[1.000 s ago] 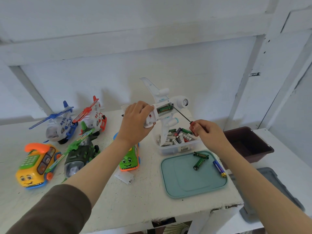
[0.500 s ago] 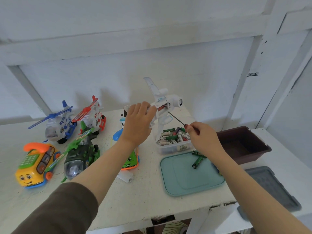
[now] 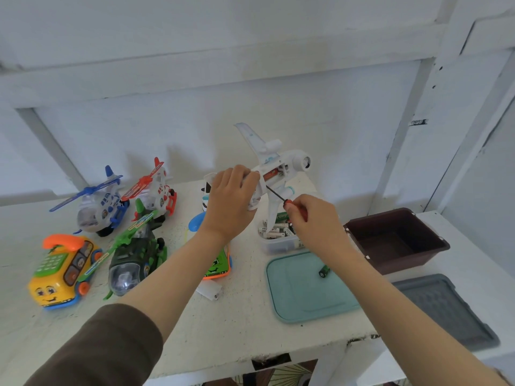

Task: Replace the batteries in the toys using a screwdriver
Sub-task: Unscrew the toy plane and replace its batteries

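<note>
Update on white toy plane (image 3: 281, 165): gripped around the fuselage by left hand (image 3: 234, 199), fingers curled over it, held up off table (image 3: 237, 324) just above clear tub of batteries (image 3: 278, 236). Belly hatch open and facing the camera, something reddish-orange showing inside. Can't tell whether a battery or just the contacts.

Holding red-handled screwdriver (image 3: 287, 202) in right hand (image 3: 309, 218), fingers closed round the handle. Shaft angled up and left, tip right at the lower edge of the open hatch, close to the left fingertips.

Versus a second ago: rolled the plane a bit, so no more clear look at the green cell sitting in the bay back then. Pulled the right hand in and up, now hovering over the tub instead of off to its right. Slid the tip from the middle of the bay down toward its rim. Only spotting one green battery (image 3: 324, 272) on teal lid (image 3: 301, 291) now, against three before. Probably just hidden under the right forearm, not gone.

Reads like levering an old cell out, or maybe already popped. Hard to call. Either way not finished: still needs fresh cells in, then white cover piece (image 3: 210, 291) lying by green bus toy (image 3: 217, 264) screwed back on.
</note>
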Tool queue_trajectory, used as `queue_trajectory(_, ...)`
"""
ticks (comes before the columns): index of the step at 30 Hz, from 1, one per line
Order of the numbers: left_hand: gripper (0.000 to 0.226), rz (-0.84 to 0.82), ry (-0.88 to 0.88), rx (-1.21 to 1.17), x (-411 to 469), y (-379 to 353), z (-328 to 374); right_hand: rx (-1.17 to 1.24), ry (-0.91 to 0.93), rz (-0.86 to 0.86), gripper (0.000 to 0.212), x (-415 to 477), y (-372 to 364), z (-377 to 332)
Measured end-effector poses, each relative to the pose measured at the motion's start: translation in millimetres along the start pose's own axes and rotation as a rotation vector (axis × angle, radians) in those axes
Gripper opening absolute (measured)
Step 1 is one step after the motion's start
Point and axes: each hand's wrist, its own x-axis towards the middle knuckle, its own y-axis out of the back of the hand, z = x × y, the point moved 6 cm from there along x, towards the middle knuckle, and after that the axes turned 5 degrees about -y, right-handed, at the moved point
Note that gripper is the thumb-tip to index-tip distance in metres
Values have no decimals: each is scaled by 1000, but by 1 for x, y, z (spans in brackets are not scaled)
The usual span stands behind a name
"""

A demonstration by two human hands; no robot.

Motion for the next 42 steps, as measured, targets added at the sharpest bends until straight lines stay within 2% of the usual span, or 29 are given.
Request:
queue_trajectory(7,42,-56,-23,93,-3,-5,1,97,-58,65,36,-14,-9,-2)
queue_trajectory(15,60,-100,-76,86,-7,-11,10,181,-163,70,37,-26,-3,3)
queue_trajectory(22,58,-37,-25,61,-3,-10,8,274,-255,41,38,-30,1,8)
queue_trajectory(29,57,-108,-167,200,-4,-14,10,295,-289,6,42,-21,4,11)
queue_trajectory(36,44,-91,-341,275,-2,-16,21,409,-402,-36,37,-5,5,18)
queue_trajectory(42,37,-128,-451,341,3,-16,30,392,-429,-47,38,-2,14,24)
